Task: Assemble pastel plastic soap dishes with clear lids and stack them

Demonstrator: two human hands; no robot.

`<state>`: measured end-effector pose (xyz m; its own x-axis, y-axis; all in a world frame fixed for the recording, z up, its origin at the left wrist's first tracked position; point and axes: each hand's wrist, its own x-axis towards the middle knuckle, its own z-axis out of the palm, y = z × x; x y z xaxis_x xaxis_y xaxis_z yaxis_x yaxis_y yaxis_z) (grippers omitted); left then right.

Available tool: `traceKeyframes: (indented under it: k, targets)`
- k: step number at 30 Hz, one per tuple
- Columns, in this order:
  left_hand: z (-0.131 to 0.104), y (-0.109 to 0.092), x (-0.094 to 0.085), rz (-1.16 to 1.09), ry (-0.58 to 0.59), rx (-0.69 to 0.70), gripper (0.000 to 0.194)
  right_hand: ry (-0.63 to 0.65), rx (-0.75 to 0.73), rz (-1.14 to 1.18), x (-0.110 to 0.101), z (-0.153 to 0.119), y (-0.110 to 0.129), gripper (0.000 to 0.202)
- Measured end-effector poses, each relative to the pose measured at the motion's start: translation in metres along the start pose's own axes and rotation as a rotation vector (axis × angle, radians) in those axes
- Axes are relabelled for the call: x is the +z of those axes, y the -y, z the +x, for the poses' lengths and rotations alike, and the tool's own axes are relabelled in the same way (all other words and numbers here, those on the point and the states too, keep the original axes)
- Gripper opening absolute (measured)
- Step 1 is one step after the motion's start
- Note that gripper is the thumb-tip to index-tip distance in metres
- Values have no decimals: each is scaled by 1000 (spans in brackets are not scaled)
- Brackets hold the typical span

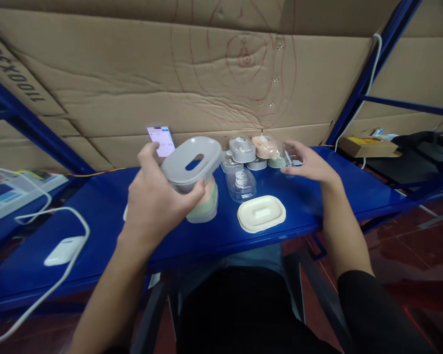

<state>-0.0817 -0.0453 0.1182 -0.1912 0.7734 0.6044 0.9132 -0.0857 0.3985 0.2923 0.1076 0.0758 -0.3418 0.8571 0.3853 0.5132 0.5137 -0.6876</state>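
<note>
My left hand (151, 196) grips a grey oval plastic piece (180, 160) with a slot through its top, the thumb on its near side. Below and behind it, partly hidden, a stack of pale green and peach containers (205, 204) stands on the table. At the right, my right hand (308, 162) curls its fingers around a clear plastic cover (288, 158), whose outline is hard to make out. Beside that hand are several clear-covered oval boxes, including a peach one (265, 147) and a grey one (241, 150). A cream oval lid (261, 213) lies in front.
Clear plastic covers (240, 184) sit mid-table on the blue table (217, 238). A lit phone (160, 140) leans against the cardboard wall (133, 73). At left are a white case (64, 250), a white cable (72, 265) and a power strip (25, 196). Blue posts flank the table.
</note>
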Motion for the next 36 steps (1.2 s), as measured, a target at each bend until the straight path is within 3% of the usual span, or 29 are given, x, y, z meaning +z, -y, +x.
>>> traceKeyframes:
  k: [4, 8, 11, 15, 19, 29, 36]
  targets:
    - [2, -13, 10, -280, 172, 273, 100, 11, -267, 309, 16, 0, 25, 105]
    - [11, -32, 29, -470, 451, 342, 99, 24, -394, 353, 22, -2, 36, 104]
    - [14, -40, 48, -542, 557, 333, 97, 113, -436, 323, 22, -5, 33, 100]
    - [7, -36, 75, -709, 499, 322, 93, 266, -380, 215, 26, -10, 37, 96]
    - [0, -27, 94, -841, 439, 313, 90, 330, -375, 197, 31, -12, 43, 95]
    - [-8, -27, 100, -885, 315, 319, 89, 369, -367, 262, 33, -13, 44, 94]
    - [-11, -27, 106, -919, 252, 318, 89, 399, -384, 187, 42, -10, 38, 117]
